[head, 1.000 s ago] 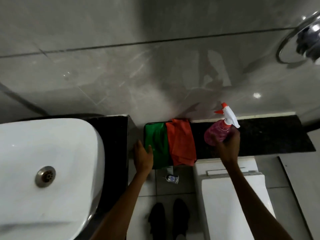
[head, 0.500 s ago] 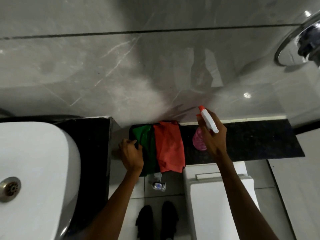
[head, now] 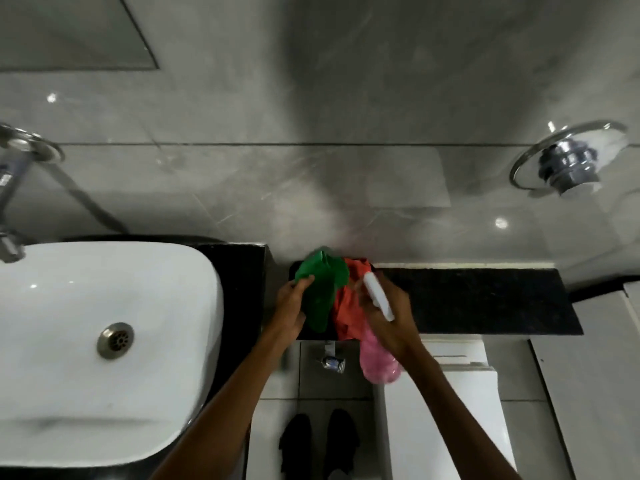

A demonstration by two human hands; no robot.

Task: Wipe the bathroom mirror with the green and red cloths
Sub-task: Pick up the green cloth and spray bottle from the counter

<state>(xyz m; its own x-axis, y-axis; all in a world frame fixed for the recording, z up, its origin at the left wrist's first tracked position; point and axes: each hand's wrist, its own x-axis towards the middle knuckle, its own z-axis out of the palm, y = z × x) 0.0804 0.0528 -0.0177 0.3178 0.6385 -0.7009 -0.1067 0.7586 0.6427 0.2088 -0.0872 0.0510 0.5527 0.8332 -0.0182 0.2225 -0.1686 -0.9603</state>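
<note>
My left hand (head: 292, 308) grips the green cloth (head: 323, 292) and holds it bunched above the dark ledge. Beside it, the red cloth (head: 348, 311) lies crumpled on the ledge (head: 478, 299), partly hidden by my right hand. My right hand (head: 389, 315) is closed around a pink spray bottle (head: 377, 358) with a white trigger head, held tilted over the red cloth. A corner of the mirror (head: 69, 32) shows at the top left on the grey wall.
A white basin (head: 86, 341) with a metal drain sits at the left, a tap (head: 10, 188) above it. A white toilet cistern (head: 446, 393) stands below the ledge. A chrome wall fitting (head: 568, 164) is at the right. My shoes (head: 318, 441) stand on the tiled floor.
My left hand has closed on the green cloth and lifted it off the ledge. My right hand moved the spray bottle left and down over the red cloth. The view tilted up and shifted left.
</note>
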